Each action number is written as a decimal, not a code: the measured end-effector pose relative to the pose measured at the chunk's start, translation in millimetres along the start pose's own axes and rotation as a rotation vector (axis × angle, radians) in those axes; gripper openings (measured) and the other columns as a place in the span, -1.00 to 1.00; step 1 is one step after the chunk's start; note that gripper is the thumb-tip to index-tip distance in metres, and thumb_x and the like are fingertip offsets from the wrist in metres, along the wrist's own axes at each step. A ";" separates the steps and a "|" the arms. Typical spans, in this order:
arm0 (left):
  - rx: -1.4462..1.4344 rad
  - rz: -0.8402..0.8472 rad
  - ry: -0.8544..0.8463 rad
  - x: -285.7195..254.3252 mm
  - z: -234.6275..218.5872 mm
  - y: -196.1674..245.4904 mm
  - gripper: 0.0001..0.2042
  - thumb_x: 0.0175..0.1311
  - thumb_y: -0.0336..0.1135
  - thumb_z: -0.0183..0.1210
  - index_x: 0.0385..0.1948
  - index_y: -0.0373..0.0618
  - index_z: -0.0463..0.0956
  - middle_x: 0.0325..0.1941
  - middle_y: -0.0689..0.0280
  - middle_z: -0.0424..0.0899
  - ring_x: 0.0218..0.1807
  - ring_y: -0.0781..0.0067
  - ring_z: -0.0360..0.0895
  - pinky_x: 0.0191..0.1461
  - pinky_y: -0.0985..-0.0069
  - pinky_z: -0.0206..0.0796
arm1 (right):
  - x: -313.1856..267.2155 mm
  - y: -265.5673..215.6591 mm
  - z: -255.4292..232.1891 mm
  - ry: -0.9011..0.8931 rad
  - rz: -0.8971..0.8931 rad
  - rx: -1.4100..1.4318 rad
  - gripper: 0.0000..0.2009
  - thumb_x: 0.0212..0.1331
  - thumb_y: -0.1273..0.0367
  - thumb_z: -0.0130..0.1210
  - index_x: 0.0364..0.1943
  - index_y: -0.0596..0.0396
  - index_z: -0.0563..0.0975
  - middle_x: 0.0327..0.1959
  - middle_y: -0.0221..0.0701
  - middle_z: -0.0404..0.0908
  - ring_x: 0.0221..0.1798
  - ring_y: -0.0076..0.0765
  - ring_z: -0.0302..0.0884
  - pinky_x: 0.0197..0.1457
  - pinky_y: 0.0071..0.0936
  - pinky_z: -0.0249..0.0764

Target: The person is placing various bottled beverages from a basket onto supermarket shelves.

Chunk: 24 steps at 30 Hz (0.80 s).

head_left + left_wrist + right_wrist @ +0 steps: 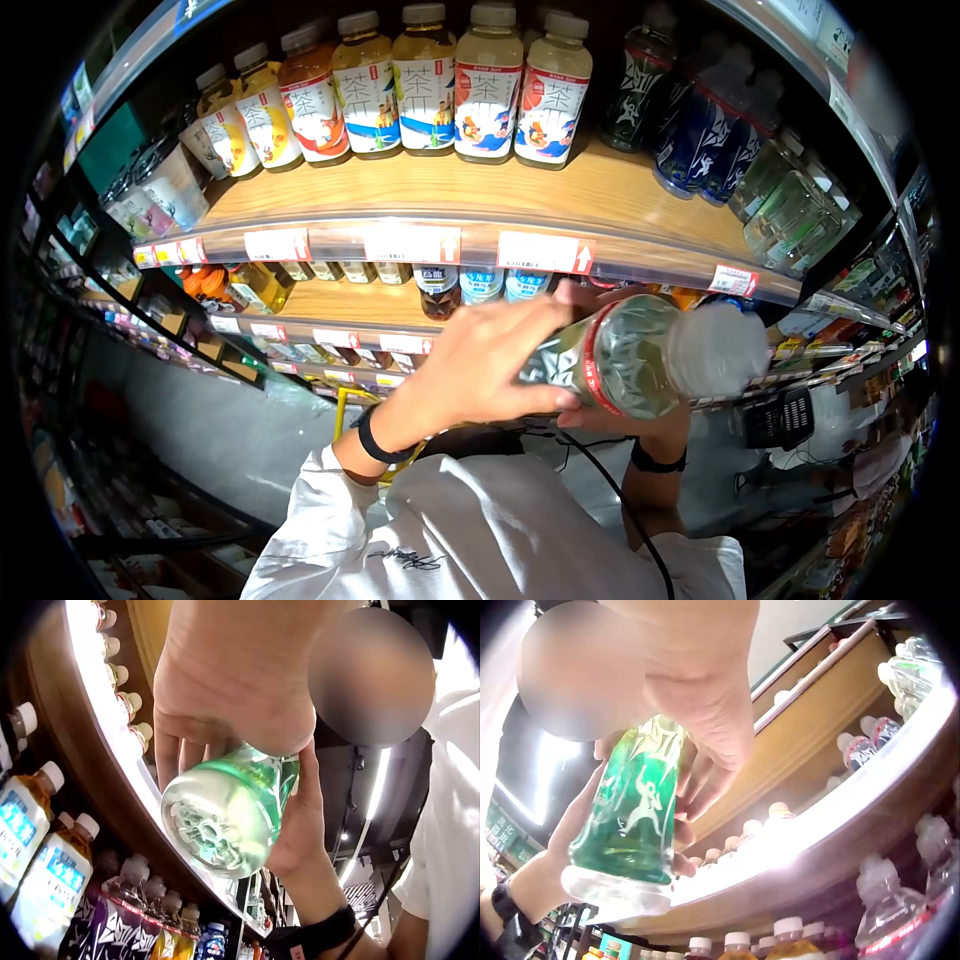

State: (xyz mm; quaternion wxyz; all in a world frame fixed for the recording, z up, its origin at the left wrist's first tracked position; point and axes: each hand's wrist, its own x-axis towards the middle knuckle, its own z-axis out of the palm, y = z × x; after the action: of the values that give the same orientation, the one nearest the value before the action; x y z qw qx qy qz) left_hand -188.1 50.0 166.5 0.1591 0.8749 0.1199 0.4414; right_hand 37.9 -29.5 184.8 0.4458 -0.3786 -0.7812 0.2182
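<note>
Pale cap up front, tipped towards the head camera, and behind it comes the green-tinted bottle, held aslant in mid-air just before the edge of the wooden shelf. Both hands are on it! Danger here, I'd judge, is a slip: smooth plastic, a tilted body, and if both grips loosened together, down it goes. Swing it carelessly forward and the base could clip the shelf's edge. Now the pose: the left hand reaches across, back of the hand upward, thumb on the near side, fingers curled over the far one. And the right hand wraps the upper body, wrist bent; its thumb is mostly hidden, so how firmly it pinches, I can't say.
</note>
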 end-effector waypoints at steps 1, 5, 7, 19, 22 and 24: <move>0.091 0.074 0.078 12.9 -8.3 3.5 -0.34 0.18 0.20 0.40 0.07 -0.23 0.57 -0.06 0.08 0.72 -0.15 -0.04 0.69 -0.10 0.16 0.55 | -1.7 -2.1 -5.2 -0.029 0.072 -0.081 -0.10 -0.08 0.11 0.65 0.42 -0.03 0.47 0.36 -0.37 0.59 0.40 -0.30 0.52 0.49 -0.17 0.46; 0.254 0.106 0.350 34.4 -31.9 -27.5 -0.53 0.17 -0.05 0.46 -0.05 -0.22 0.59 -0.04 0.15 0.73 -0.08 0.04 0.68 0.04 0.19 0.47 | 19.9 16.5 -31.9 0.328 -0.158 -0.231 -0.08 -0.07 0.18 0.65 0.42 0.11 0.38 0.41 -0.20 0.52 0.45 -0.15 0.47 0.53 -0.09 0.41; 0.427 0.045 0.346 41.9 -44.9 -41.5 -0.59 0.19 -0.11 0.44 -0.10 -0.24 0.60 -0.06 0.11 0.70 -0.02 0.02 0.62 0.11 0.19 0.39 | 41.8 27.5 -46.8 0.465 -0.272 -0.320 -0.07 -0.06 0.21 0.65 0.41 0.18 0.34 0.43 -0.12 0.48 0.47 -0.07 0.44 0.55 -0.05 0.39; 0.652 0.011 0.345 51.8 -48.9 -72.9 -0.66 0.19 -0.09 0.41 -0.32 -0.17 0.55 -0.34 0.17 0.60 -0.23 0.07 0.54 -0.10 0.25 0.30 | 121.6 20.8 -71.9 0.682 -0.089 -0.139 -0.34 0.07 0.43 0.57 0.22 0.24 0.42 0.11 -0.25 0.67 0.13 -0.35 0.66 0.28 -0.36 0.57; 0.627 -0.082 0.332 50.7 -48.2 -68.5 -0.75 0.19 -0.18 0.40 -0.31 -0.16 0.64 -0.31 0.24 0.72 -0.19 0.13 0.63 -0.05 0.27 0.37 | 131.2 14.0 -79.6 0.601 -0.086 -0.109 -0.37 0.13 0.39 0.54 0.21 0.23 0.39 0.09 -0.24 0.67 0.11 -0.36 0.66 0.24 -0.35 0.57; 0.624 -0.113 0.329 51.0 -46.8 -66.7 -0.78 0.19 -0.19 0.41 -0.37 -0.13 0.64 -0.37 0.30 0.72 -0.26 0.20 0.63 -0.10 0.29 0.36 | 135.5 20.0 -84.3 0.588 -0.090 -0.081 -0.37 0.14 0.36 0.54 0.20 0.23 0.38 0.08 -0.23 0.67 0.11 -0.36 0.66 0.22 -0.34 0.59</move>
State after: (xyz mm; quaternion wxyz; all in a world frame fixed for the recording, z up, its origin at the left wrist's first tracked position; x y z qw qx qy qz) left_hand -201.0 137.5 204.6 -0.1130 0.7906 0.3212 0.5090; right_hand 75.6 89.6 286.0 0.6466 -0.4083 -0.6426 0.0479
